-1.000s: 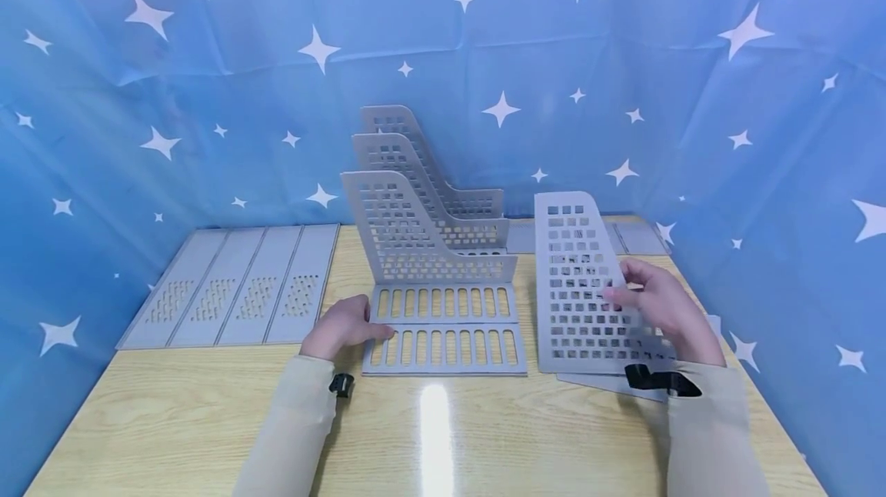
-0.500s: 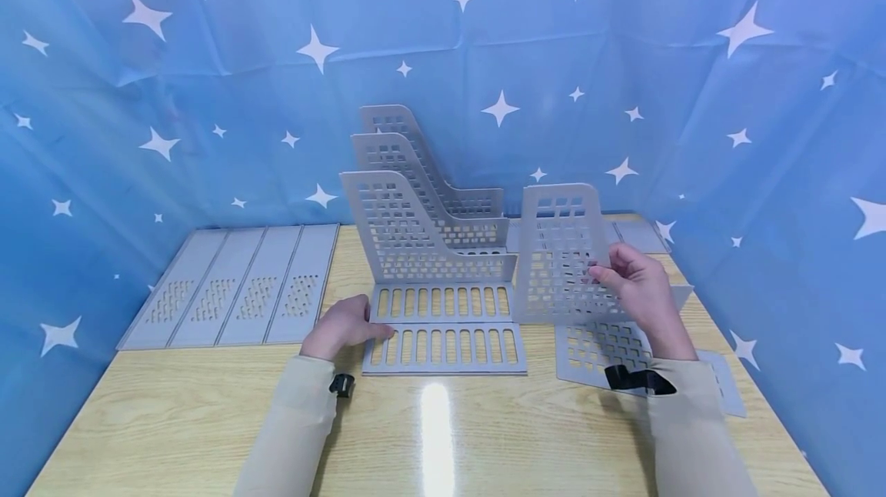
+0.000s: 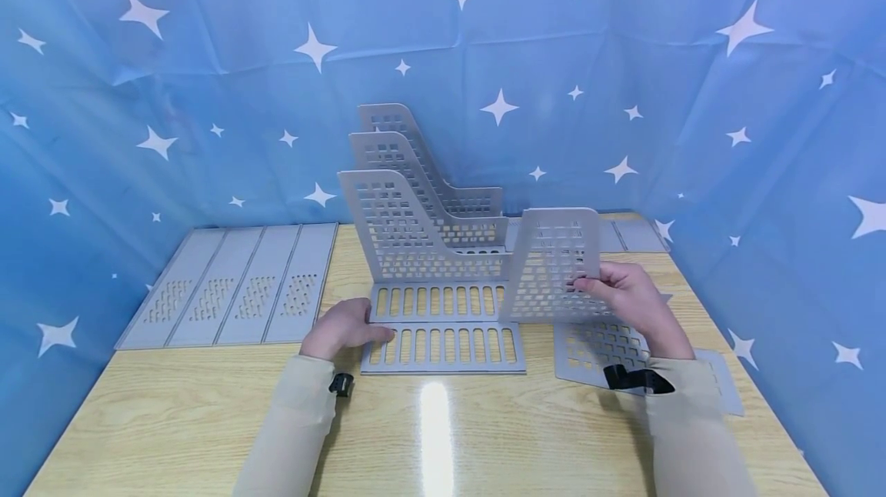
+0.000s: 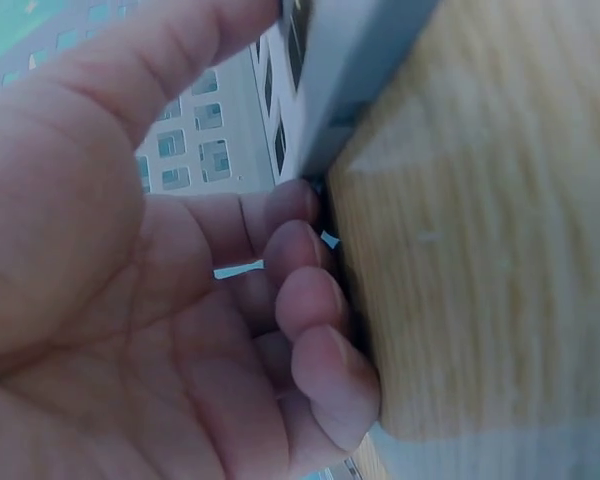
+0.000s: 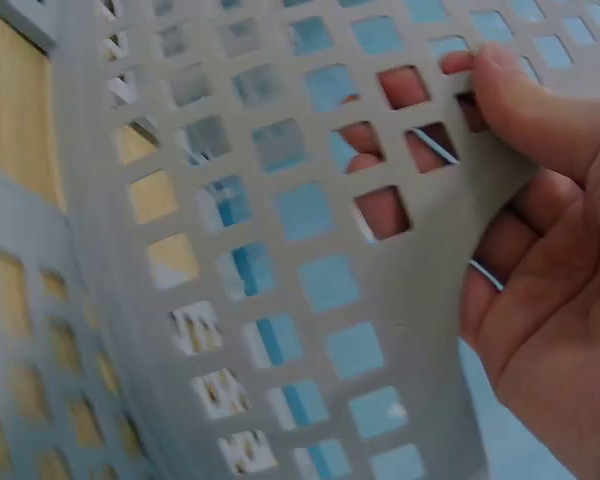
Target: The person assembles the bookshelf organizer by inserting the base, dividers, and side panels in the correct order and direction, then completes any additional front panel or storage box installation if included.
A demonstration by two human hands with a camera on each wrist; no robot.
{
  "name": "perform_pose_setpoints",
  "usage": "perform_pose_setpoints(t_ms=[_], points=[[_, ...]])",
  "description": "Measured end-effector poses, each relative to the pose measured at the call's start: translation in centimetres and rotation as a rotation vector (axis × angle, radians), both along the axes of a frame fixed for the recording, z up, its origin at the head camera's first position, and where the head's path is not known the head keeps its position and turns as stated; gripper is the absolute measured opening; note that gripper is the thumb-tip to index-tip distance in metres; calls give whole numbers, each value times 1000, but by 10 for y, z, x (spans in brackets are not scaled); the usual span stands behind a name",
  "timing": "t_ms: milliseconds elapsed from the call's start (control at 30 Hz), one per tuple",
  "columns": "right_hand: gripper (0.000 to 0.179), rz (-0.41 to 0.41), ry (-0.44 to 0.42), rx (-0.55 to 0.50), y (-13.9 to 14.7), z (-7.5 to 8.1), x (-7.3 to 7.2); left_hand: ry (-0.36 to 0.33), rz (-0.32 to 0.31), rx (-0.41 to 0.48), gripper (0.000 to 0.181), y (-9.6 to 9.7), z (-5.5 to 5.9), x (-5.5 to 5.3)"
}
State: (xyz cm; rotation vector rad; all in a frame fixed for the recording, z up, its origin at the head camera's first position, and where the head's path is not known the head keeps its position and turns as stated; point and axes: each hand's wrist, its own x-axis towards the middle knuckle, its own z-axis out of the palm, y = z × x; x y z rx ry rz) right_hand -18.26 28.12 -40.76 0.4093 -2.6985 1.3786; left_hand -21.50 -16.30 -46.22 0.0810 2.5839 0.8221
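Observation:
My right hand point(image 3: 633, 297) pinches a grey perforated file-holder side panel point(image 3: 587, 251) by its curved edge. Its thumb point(image 5: 540, 120) lies on the near face, and fingertips show through the holes behind. The panel leans upright, its lower edge at the right end of the slotted grey base point(image 3: 443, 367); whether it is seated there, I cannot tell. At the base's left end, my left hand point(image 3: 342, 330) grips the edge, thumb on top and fingers point(image 4: 310, 295) curled against the side. Three matching panels point(image 3: 354, 201) stand one behind another on the base's rear part.
Another perforated panel point(image 3: 577, 375) lies flat under the right forearm. Several long grey strips point(image 3: 277, 251) with small holes lie at the left. More flat grey pieces point(image 3: 640, 235) lie at the back right, by the blue star curtain point(image 3: 443, 128).
The right hand has brought the panel left from above the flat panel to the base's right end, then lowered it slightly. The left hand has stayed in place.

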Motion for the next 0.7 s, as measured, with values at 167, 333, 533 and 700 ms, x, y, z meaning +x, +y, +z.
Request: perform_pose_setpoints(t_ms=[167, 333, 533, 700], points=[[20, 33, 19, -62, -21, -8, -5, 2, -6, 17, 37, 2, 1, 1], [17, 74, 66, -119, -39, -15, -8, 7, -14, -2, 39, 3, 0, 1], [16, 105, 94, -94, -63, -17, -10, 5, -14, -28, 42, 2, 0, 1], [11, 98, 25, 64, -49, -7, -9, 7, -10, -35, 45, 3, -1, 0]])
